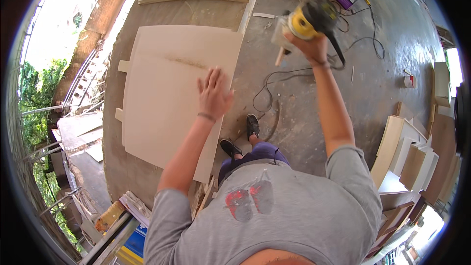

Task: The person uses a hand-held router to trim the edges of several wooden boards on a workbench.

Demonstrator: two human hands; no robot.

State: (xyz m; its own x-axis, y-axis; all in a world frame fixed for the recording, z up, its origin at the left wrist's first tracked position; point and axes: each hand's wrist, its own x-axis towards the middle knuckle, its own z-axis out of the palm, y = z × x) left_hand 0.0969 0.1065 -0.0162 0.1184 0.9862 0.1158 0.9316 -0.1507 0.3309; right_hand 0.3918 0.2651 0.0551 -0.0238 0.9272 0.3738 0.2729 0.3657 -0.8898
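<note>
The right grip (312, 49), curled around the yellow-and-black power tool (310, 18), holds it above the floor (299, 122), right of the pale board (162, 103). The left grip (215, 93), fingers slightly spread, holds nothing over the board, near a dust streak (189, 62).

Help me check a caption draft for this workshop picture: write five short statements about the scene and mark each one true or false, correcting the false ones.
1. The right hand holds a yellow-and-black power tool. True.
2. The left hand also grips the power tool. False: the left hand is over the pale board, with nothing visible in it.
3. A brownish streak marks the pale board. True.
4. The shoes are bright red. False: the shoes are dark.
5. A small white-and-red bucket stands on the floor, off to the right. True.
</note>
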